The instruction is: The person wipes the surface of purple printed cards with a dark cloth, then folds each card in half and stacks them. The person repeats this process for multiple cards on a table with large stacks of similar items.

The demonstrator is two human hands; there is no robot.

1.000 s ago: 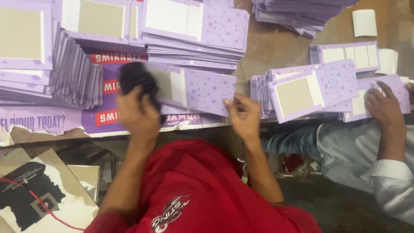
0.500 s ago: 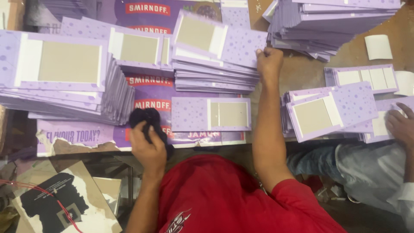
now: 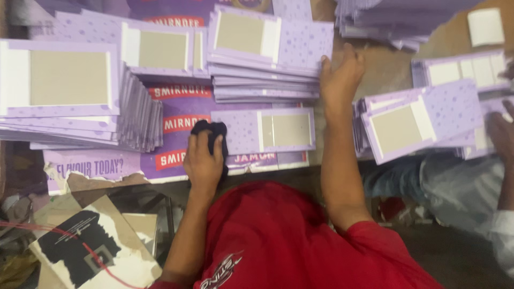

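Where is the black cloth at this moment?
In the head view, the crumpled black cloth lies under the left hand, at the left edge of the single purple dotted card near the table's front.

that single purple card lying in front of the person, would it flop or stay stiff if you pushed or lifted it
The single purple card lies dead flat with straight edges and a grey board panel, so it probably stays stiff. It looks thin, so likely light, and it should slide easily on the smooth printed sheet under it. The left hand presses a dark cloth at its edge, which may steady it.
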